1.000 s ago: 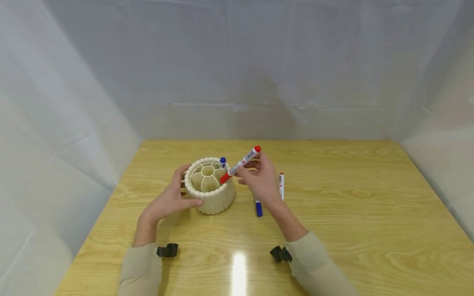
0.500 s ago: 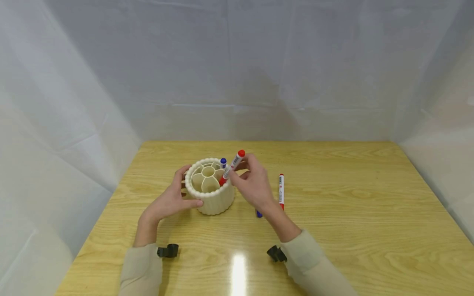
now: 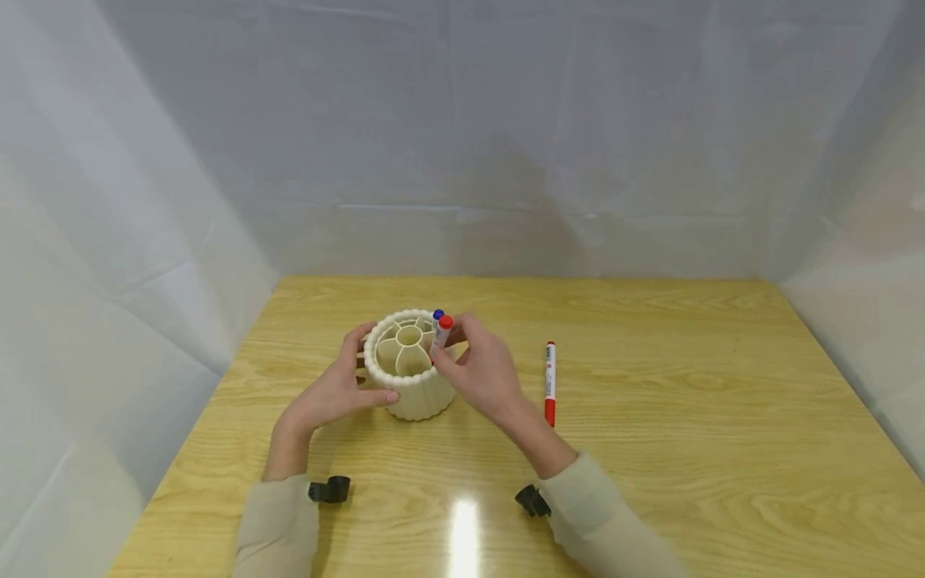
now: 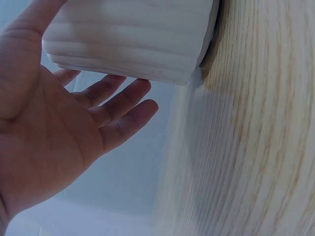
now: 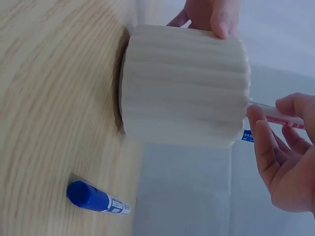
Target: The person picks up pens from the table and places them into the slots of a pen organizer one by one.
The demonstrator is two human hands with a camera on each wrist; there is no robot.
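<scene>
1. Two markers are in the pen holder (image 3: 409, 365) or going into it: a blue-capped marker (image 3: 437, 315) stands in a far-right slot, and a red-capped marker (image 3: 442, 331) stands just beside it, most of its length already below the rim.
2. Judging by that, the work is about half done. This red one looks nearly seated but not yet let go, and two more markers lie outside.
3. Right hand (image 3: 482, 373): the fingers are curled and pinch the red-capped marker near its top, at the holder's right rim. In the right wrist view the fingertips (image 5: 263, 132) close on the white barrel just past the ribbed wall (image 5: 184, 88).
4. Left hand (image 3: 328, 393): the fingers are spread and fairly straight against the holder's left side, with the thumb on its near side, steadying it rather than wrapping it. The left wrist view shows the open palm (image 4: 44, 132) under the ribbed wall (image 4: 133, 39).
5. Right of the right hand, another red marker (image 3: 550, 383) lies flat on the table (image 3: 686, 417), well apart from the holder.
6. A loose blue marker (image 5: 96, 198) lies on the table near the holder's base, seen only in the right wrist view.
</scene>
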